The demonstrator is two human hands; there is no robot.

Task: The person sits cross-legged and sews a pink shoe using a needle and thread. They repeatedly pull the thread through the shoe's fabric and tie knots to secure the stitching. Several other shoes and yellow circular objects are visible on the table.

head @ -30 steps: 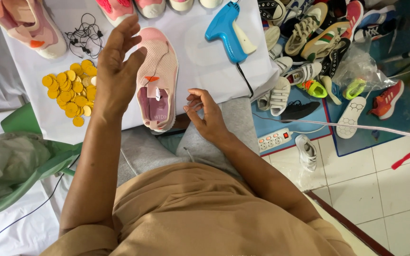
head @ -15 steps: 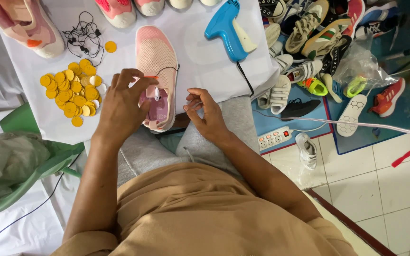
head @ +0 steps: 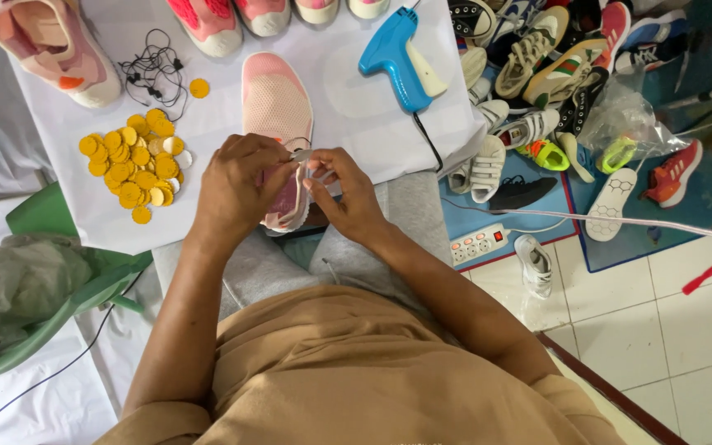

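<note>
A pink knit shoe lies toe-away on the white table sheet, its heel at the near edge. My left hand grips the heel opening of the shoe. My right hand meets it from the right, and the fingertips of both hands pinch a small white piece at the shoe's collar. What that piece is cannot be made out. My hands hide the shoe's heel.
A pile of yellow round tags and black strings lie to the left. A blue tagging gun rests at the right. More pink shoes line the far edge. Many loose shoes, a power strip and a green chair surround the table.
My left hand came down from above the shoe and closed on its heel. My right hand moved left to join it at the shoe's collar.
</note>
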